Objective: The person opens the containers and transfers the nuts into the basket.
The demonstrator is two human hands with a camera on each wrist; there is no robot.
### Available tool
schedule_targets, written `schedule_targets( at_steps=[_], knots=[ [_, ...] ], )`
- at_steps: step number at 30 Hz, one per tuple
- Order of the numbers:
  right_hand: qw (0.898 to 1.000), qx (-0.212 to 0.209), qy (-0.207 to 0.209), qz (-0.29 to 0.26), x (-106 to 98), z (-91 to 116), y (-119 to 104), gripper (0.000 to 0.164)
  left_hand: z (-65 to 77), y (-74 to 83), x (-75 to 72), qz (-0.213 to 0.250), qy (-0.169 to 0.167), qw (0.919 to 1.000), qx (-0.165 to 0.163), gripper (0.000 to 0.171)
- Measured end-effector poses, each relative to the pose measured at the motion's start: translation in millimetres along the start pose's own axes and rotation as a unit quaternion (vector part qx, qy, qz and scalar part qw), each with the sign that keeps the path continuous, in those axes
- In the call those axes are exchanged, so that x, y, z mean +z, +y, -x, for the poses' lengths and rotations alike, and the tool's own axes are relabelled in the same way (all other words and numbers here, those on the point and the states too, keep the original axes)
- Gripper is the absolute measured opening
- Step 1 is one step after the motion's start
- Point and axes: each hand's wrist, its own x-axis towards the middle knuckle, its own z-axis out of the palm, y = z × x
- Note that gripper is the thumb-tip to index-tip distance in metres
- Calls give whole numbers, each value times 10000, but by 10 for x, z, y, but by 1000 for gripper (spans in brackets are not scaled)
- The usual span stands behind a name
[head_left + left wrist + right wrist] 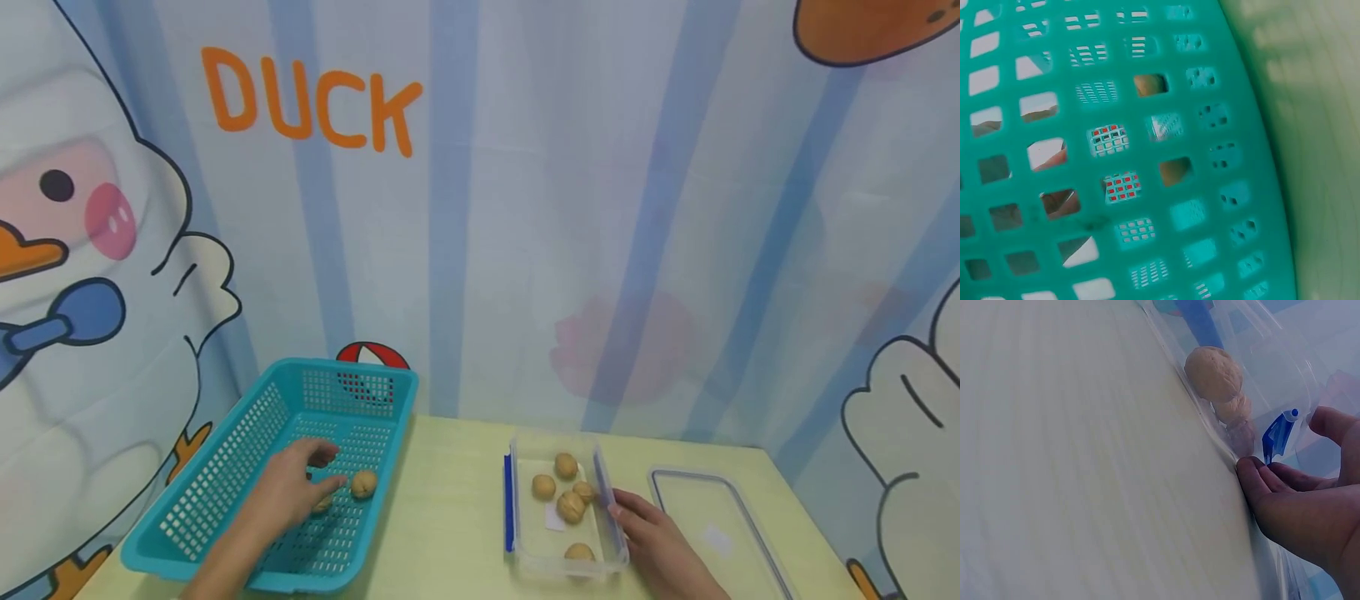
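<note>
My left hand [288,483] reaches into a turquoise perforated basket [150,533], thumb and fingers spread with nothing between them. One walnut [363,483] lies just right of its thumb; a second walnut [322,504] is partly hidden beneath the hand. In the left wrist view the basket wall [1141,250] covers most of the hand. At the right, my right hand [660,537] touches the side of a clear plastic container [528,542], its fingertips by a blue latch [1279,434]. Several walnuts [572,507] sit inside that container.
A clear lid [750,517] with a grey rim lies on the pale yellow table [450,500], right of the container. Another blue latch [509,504] hangs on the container's left side. A printed curtain [510,208] with a duck design hangs behind the table.
</note>
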Motion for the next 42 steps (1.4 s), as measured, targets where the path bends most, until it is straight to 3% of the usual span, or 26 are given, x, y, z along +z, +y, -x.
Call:
schedule_targets(
  at_steps=[4,8,11,16,20,24,31,42],
  knots=[
    [10000,-26,-50,2,-2,0,-18,74,12,103,-12,-91,79,9998,127,48],
    [10000,-43,-30,-41,-1,-4,-24,73,36,315,7,-143,115,9991,372,48],
    [9999,-49,-55,-73,-5,-9,-22,72,73,542,40,-90,158,9983,550,48],
    [9999,-21,-112,-63,-28,-12,-10,72,161,997,131,48,172,9933,1140,45],
    [9999,-13,-102,-63,-46,-23,-8,73,216,1334,258,194,-78,9866,1617,44],
    [9999,-19,-157,-60,-49,-35,-20,75,229,1565,468,97,-391,9809,1901,46],
    [9986,-26,-514,106,-46,-33,-4,78,200,1767,924,275,-1082,9747,1938,46],
    [9986,-142,-488,170,-74,-14,-4,77,52,1875,1464,515,-1248,9641,2289,42]
  ],
)
